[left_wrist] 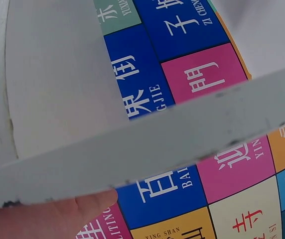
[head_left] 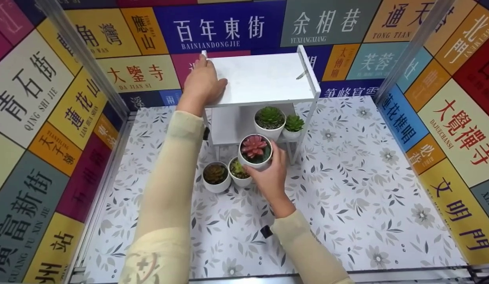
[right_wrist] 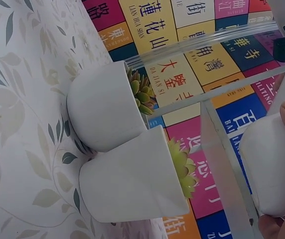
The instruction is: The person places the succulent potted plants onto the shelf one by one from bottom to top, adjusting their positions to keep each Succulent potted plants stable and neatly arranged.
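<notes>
My right hand grips a white pot with a red succulent, thumb on one side and fingers on the other. In the head view it overlaps the front of the white two-tier shelf. My left hand holds the shelf's upper left side, thumb lying over the top board; the left wrist view shows fingers under the white side rail. On the lower tier stand a larger potted green succulent and a small potted green succulent.
On the floral-patterned surface, left of the right hand, stand a pot with a dark brownish succulent and a pot with a yellow-green succulent, side by side. Panels with colourful lettered signs enclose the back and sides, with metal posts at the corners.
</notes>
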`<action>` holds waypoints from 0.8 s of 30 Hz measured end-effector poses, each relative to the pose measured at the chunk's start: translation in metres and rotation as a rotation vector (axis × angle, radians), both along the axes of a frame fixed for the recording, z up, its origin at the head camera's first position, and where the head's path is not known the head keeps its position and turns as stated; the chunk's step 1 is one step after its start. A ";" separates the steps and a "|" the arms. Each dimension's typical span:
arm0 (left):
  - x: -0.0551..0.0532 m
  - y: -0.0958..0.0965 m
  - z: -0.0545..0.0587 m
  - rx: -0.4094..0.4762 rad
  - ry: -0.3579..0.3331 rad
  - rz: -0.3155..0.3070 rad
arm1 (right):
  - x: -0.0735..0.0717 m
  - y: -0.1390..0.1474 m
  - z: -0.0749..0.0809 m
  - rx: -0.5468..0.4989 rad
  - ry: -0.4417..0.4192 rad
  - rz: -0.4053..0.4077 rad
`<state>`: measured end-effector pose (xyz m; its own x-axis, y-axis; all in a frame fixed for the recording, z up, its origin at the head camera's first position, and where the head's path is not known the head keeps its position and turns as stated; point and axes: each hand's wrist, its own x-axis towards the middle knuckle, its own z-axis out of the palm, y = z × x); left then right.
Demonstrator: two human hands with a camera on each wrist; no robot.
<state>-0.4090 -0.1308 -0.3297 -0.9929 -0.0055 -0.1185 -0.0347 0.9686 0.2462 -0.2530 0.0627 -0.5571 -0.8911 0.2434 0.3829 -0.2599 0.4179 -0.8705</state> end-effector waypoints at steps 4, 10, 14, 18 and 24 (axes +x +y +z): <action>0.001 0.000 0.000 0.008 -0.004 0.005 | -0.002 -0.002 0.002 0.004 0.004 -0.001; 0.001 0.000 0.000 0.011 0.003 0.002 | -0.004 -0.006 0.007 0.009 -0.009 -0.008; 0.000 0.000 -0.001 0.003 0.008 0.000 | -0.006 -0.008 0.006 0.006 -0.014 -0.009; -0.001 0.000 -0.002 -0.005 0.001 -0.001 | -0.008 -0.010 0.003 0.006 -0.004 -0.009; -0.001 0.000 -0.002 0.000 -0.002 -0.001 | -0.009 -0.013 0.004 0.020 0.015 -0.010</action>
<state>-0.4105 -0.1309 -0.3313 -0.9927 -0.0045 -0.1202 -0.0342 0.9687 0.2459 -0.2622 0.0495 -0.5534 -0.8826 0.2449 0.4014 -0.2688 0.4378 -0.8580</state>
